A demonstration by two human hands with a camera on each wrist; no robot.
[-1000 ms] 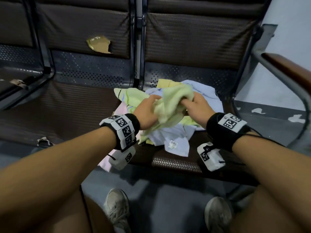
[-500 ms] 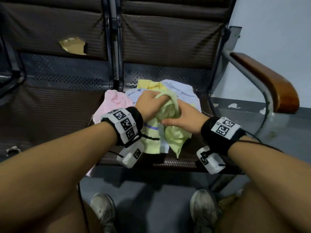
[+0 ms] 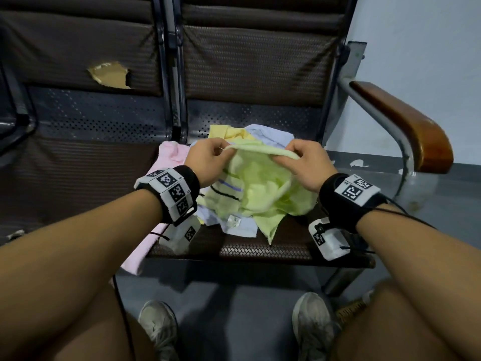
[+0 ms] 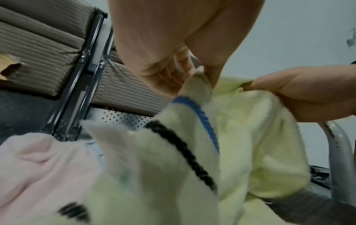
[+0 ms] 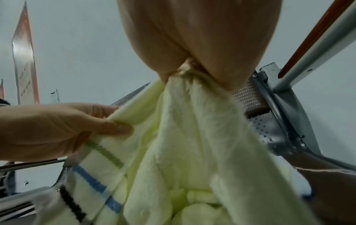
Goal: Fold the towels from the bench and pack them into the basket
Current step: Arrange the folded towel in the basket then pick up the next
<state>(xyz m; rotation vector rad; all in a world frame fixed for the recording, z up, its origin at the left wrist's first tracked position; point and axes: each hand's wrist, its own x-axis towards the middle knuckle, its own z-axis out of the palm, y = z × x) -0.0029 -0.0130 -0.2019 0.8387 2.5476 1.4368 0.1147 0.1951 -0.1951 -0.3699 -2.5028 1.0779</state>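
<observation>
A light green towel (image 3: 260, 188) with blue and black stripes hangs between both hands above the bench seat (image 3: 234, 250). My left hand (image 3: 208, 157) pinches its top hem at the left, and my right hand (image 3: 299, 158) pinches the same hem at the right. The wrist views show the green towel (image 4: 250, 137) (image 5: 192, 144) draping down from the pinched edge. Under it lie a pink towel (image 3: 169, 155), a yellow towel (image 3: 223, 131) and a pale blue towel (image 3: 270, 135) in a loose pile. No basket is in view.
The bench back (image 3: 255, 61) rises behind the pile. A wooden armrest (image 3: 406, 126) on a metal tube stands at the right. The left seat's backrest has a torn patch (image 3: 109, 76). My two shoes (image 3: 158, 332) stand on the grey floor in front of the seat.
Both hands moved apart along the green towel's edge and lifted it, so the bunched towel now hangs spread between them. The head view shifted slightly.
</observation>
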